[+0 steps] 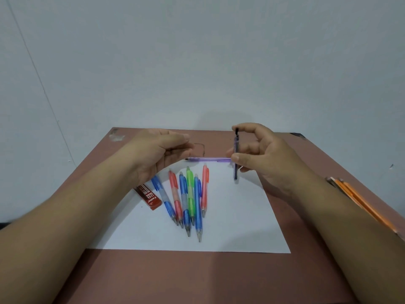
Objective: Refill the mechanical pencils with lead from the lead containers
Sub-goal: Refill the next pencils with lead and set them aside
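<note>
Above the far edge of a white sheet of paper on a reddish-brown tabletop, both hands are raised over the work. The left hand has its fingers curled inward and seems to pinch the tip end of a slim translucent purple mechanical pencil, which lies level between the two hands; the exact contact is hidden behind the fingers, so the grip there is hard to confirm. The right hand grips a narrow dark purple lead container upright between index finger at its top and thumb lower down, and the pencil's other end meets this hand just beside the container. On the paper below the hands lie six more plastic mechanical pencils fanned together with tips toward the viewer: a blue one at the left, a red one, a second blue one, a green one, a third blue one and an orange-red one at the right. A flat red lead container with white lettering rests at the paper's left edge, partly under the left wrist. Several orange wooden pencils lie at the table's right edge, beside the right forearm.
</note>
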